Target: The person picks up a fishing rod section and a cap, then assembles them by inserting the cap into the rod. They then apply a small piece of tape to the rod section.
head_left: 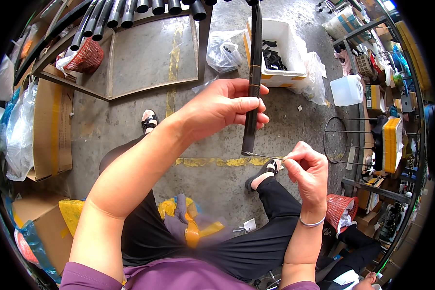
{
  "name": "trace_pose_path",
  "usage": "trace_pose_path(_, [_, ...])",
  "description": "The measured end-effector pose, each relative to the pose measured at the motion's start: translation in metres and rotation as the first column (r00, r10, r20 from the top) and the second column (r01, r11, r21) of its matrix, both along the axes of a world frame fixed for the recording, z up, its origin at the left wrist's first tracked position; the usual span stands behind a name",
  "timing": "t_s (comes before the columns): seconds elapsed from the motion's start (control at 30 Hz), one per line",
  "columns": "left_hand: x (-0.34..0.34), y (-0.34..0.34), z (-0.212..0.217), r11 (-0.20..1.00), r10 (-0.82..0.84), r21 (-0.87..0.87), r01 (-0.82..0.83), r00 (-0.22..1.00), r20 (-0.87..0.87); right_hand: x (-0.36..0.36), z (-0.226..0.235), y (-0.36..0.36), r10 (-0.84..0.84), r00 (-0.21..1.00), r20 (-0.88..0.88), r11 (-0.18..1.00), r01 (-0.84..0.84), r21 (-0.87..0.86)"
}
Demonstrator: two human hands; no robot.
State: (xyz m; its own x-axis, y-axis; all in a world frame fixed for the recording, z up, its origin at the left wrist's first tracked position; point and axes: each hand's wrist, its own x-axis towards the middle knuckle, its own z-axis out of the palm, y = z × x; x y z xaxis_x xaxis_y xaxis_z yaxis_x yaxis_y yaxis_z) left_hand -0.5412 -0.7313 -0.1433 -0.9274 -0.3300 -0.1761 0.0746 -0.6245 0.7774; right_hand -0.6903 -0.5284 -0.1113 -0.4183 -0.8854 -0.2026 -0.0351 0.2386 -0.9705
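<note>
At 10 o'clock: one red basket (89,55). 11 o'clock: at least nine black tubes (129,13). Just above centre: left hand (222,105), forearm in from 7, fingers wrapped round one long dark tube (255,75) at 1 o'clock, lower end toward 6, thin gold rings on it. One slim tool (268,156), tip at that end. Right hand (307,166) between 3 and 4, fingers pinching the tool. 4 o'clock: second red basket (341,212).

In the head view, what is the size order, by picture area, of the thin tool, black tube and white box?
1. White box
2. Black tube, held nearer the camera
3. Thin tool, clearly smallest
</note>
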Motion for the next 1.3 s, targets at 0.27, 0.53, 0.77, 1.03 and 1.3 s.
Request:
trace_pose_path(0.27, [0.0016,-0.0018,-0.0009,1.0,-0.006,0.013,0.007,0.998,-0.055,0.0045,0.0005,-0.0045,0.003,0.999,0.039,1.0,-0.002,-0.016])
trace_pose_path(0.53, [0.0034,-0.0018,0.0008,0.999,0.0,0.052,0.005,0.996,-0.09,0.0041,-0.0024,-0.0048,0.021,1.0,0.012,0.999,-0.021,-0.032])
trace_pose_path(0.77, [0.0034,-0.0019,-0.0042,0.999,0.0,0.048,0.005,0.995,-0.102,0.006,0.0002,-0.0078,0.043,0.996,0.074,0.997,-0.038,-0.067])
trace_pose_path(1.03, [0.0045,-0.0025,-0.0006,0.998,-0.006,0.063,0.012,0.996,-0.094,0.0075,0.0009,-0.0091,0.036,0.997,0.066,0.999,-0.033,-0.041])
trace_pose_path(1.3, [0.0049,-0.0021,0.0037,0.992,-0.008,0.122,0.025,0.991,-0.136,0.0035,-0.0058,-0.0071,0.056,0.998,-0.005,0.997,-0.056,-0.045])
